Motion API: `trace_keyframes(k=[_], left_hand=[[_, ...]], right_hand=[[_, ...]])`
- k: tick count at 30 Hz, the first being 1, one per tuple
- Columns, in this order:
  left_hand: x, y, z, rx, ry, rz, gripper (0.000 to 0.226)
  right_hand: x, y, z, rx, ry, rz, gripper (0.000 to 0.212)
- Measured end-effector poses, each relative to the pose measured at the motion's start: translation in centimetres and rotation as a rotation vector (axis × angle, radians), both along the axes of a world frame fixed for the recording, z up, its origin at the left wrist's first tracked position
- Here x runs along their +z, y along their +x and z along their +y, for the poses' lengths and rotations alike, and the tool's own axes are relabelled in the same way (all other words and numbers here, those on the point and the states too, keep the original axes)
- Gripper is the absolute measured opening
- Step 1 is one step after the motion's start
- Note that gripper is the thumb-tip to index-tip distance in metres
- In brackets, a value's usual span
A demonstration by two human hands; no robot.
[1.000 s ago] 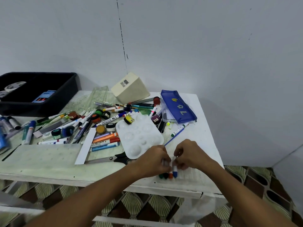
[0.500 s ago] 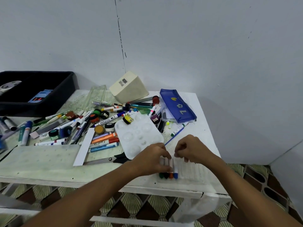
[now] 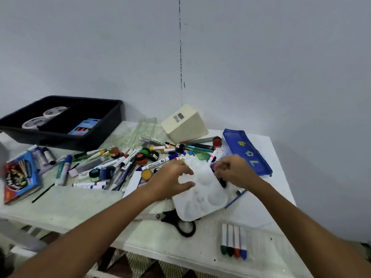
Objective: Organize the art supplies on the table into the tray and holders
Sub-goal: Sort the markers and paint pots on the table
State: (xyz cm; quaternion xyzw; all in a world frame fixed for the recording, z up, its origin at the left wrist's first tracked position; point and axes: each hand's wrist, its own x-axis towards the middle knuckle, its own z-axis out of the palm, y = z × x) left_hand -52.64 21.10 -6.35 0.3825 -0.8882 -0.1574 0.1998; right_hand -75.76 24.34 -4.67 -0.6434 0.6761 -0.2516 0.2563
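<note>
So both hands are over the white paint palette (image 3: 202, 194) in the middle of the worktop (image 3: 261, 215), and it looks like the sorting is still early on, since most of the stuff is still in a heap. The left hand (image 3: 170, 180) has its fingers spread and loosely bent over the palette's left edge, thumb under or beside the rim, but it's blurry so I can't tell if it actually has hold of it. The right hand (image 3: 233, 173) is at the palette's far right corner with fingers curled down toward the dark markers lying there, possibly pinching something, but what's in them is hidden. Four markers (image 3: 233, 244) with green, black, orange and blue caps already sit side by side in a clear case near the front edge, so that bit looks done. The pile of markers and paint pots (image 3: 124, 163) is still spread left of the hands, scissors (image 3: 176, 222) poke out from under the palette's near edge, and the black tray (image 3: 112, 125) sits at the back left with a couple of tape rolls and a box in it. My guess is the next move is picking more pens out from around the palette, or lifting the palette clear so nothing rolls off.
</note>
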Motion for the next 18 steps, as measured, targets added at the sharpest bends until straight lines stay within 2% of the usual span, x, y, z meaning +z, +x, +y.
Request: trace_keyframes(k=[7,11,14,18], left_hand=[[0.0,5.7,-6.4,0.228,-0.032,-0.024,0.033],[-0.1,7.8,-9.9,0.346,-0.056,-0.061,0.018],[-0.3,8.5,-12.6,0.391,-0.085,-0.175,0.021],[-0.8,8.5,-15.4,0.373,-0.084,-0.251,0.024]], right_hand=[[0.5,5.0,-8.0,0.064,-0.077,-0.02,0.01],[-0.3,7.5,-12.1,0.116,-0.113,0.044,0.012],[-1.0,9.4,-14.8,0.178,-0.124,0.201,0.016],[-2.0,11.2,-16.9,0.185,-0.077,0.558,0.03]])
